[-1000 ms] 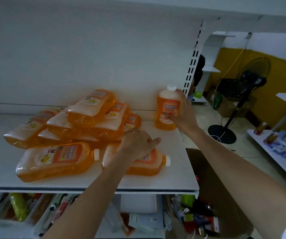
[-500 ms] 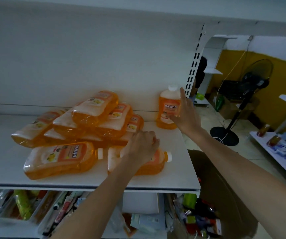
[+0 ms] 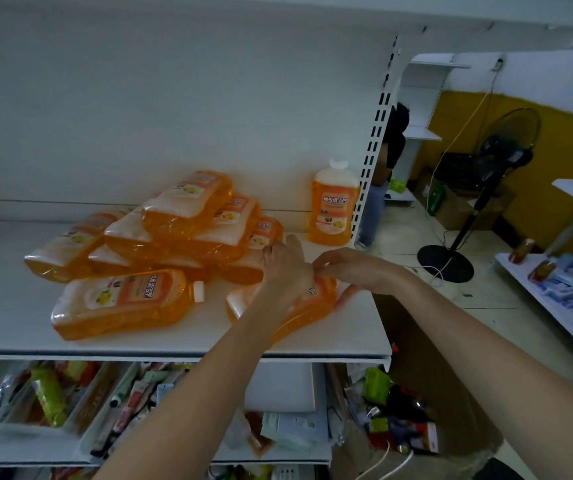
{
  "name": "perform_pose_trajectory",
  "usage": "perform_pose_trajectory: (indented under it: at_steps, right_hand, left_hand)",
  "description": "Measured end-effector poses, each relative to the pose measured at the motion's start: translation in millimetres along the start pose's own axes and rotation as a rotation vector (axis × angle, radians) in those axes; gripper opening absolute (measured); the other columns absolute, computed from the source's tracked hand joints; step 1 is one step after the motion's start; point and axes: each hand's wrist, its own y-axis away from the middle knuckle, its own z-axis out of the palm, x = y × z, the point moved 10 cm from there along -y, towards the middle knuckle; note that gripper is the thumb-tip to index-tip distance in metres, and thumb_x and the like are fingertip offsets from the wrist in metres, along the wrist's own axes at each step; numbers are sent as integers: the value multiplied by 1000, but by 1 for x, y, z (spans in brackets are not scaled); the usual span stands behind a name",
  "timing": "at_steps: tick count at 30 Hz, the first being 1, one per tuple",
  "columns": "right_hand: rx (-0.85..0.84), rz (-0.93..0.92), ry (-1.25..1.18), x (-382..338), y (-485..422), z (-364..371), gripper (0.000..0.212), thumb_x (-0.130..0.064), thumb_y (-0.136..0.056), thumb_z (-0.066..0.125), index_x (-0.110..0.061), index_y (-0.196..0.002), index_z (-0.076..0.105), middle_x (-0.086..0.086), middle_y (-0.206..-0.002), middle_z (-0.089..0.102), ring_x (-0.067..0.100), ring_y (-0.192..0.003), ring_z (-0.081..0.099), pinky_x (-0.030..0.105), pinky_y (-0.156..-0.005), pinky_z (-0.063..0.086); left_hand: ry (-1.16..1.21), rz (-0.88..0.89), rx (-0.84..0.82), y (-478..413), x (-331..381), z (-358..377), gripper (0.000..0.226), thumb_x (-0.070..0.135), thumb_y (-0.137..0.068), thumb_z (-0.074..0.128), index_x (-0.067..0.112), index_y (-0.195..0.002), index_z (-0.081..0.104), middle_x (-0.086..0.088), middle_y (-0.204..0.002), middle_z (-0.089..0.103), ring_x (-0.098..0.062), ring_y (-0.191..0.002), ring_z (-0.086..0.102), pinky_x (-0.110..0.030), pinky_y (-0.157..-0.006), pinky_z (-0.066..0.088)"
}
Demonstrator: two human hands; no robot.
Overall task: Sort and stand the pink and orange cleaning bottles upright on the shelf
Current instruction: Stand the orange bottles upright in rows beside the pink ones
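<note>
Left hand (image 3: 287, 268) and right hand (image 3: 357, 270) both gripping lying bottle (image 3: 299, 306) near shelf (image 3: 357, 327) front right corner, upright bottle (image 3: 334, 206) at back right corner, pile (image 3: 174, 233) mid-shelf.

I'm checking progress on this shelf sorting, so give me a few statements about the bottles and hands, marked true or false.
1. One orange bottle stands upright at the back right of the shelf. True.
2. Both hands are on the upright bottle. False: the left hand and right hand are on a lying bottle near the front edge.
3. A pile of bottles lies on its side. True.
4. The front-left bottle has no cap. False: it has a white cap.
</note>
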Motion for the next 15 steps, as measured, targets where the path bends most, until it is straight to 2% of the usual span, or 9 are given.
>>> perform_pose_trajectory:
  at_steps: [3,5,7,9,11,13,15]
  right_hand:
    - [-27,-40,-18,3,-6,-5,38,-29,-82,67,-11,-113,56,8,-119,58,18,-105,59,31,-81,55]
    - [-43,-47,53,-4,-10,-7,40,-31,-80,69,-13,-115,57,6,-118,59,18,-108,58,28,-82,53]
    - [-50,-60,138,-15,-15,-9,41,-32,-81,68,-15,-116,58,3,-117,59,17,-108,57,25,-80,51]
    - [-3,-81,142,-20,-21,-15,37,-32,-81,69,-15,-113,60,3,-114,61,16,-106,58,24,-79,51]
    - [98,-84,115,-16,-28,-22,37,-39,-79,70,-17,-108,62,2,-112,61,17,-104,59,27,-81,52]
    - [213,-45,175,-13,-28,-27,55,-56,-76,66,-17,-115,58,1,-113,59,17,-100,59,29,-75,55]
    - [252,39,186,-11,-27,-23,65,-61,-80,58,-14,-123,49,3,-112,56,16,-86,59,29,-60,54]
  left_hand:
    - [140,-7,-157,2,-4,2,39,7,-90,49,14,-128,47,-7,-131,48,-22,-113,50,-27,-81,47]
    - [145,19,-251,11,-8,2,37,15,-95,43,18,-131,45,-3,-124,53,-13,-93,55,-19,-63,47]
    - [109,57,-308,24,-15,1,41,28,-98,40,22,-138,36,0,-120,53,-7,-82,51,-13,-53,41]
    - [93,63,-309,33,-28,0,45,36,-97,41,26,-139,32,6,-110,51,-3,-76,47,-13,-54,36]
    - [185,61,-303,41,-42,0,44,37,-93,50,32,-133,34,13,-101,49,0,-77,47,-15,-62,39]
    - [431,64,-347,47,-49,10,46,34,-85,62,37,-124,37,12,-108,56,-3,-91,53,-25,-83,48]
    - [607,50,-332,48,-55,19,50,32,-80,69,39,-119,38,10,-110,58,-11,-104,55,-38,-97,45]
